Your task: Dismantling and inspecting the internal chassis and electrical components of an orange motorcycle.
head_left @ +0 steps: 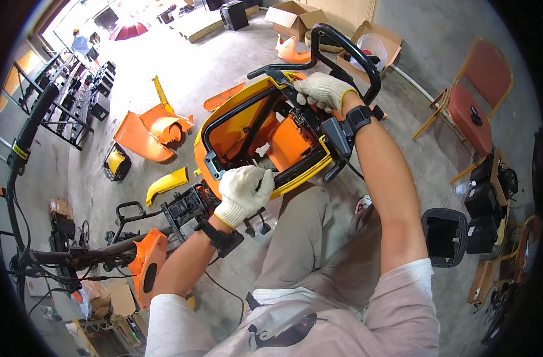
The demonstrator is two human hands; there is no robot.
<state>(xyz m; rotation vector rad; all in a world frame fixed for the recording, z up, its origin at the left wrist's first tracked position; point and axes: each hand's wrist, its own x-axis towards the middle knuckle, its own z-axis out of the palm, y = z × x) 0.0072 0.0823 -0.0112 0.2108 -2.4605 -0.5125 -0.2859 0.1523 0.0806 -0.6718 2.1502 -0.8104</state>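
Observation:
An orange and yellow vehicle body section [283,143] with black tubular bars stands tilted in front of me. My left hand [245,193], in a white knit glove, is closed at its lower left rim, near the end of a black bar; what the fingers grip is hidden. At the upper right corner my right hand [322,92], gloved alike, has curled fingers on the black metal fittings [278,80]; their exact hold is unclear. A looped black tube [371,71] rises behind that hand. Black frame parts with cables [188,211] lie beside my left wrist.
Orange panels [143,140], a yellow strip [167,184] and a small crate [116,163] lie left on the concrete floor. Black handlebar tubing [26,137] stands far left. Open boxes [289,21] sit behind, a red chair [468,104] right. A person [81,44] is in the back left.

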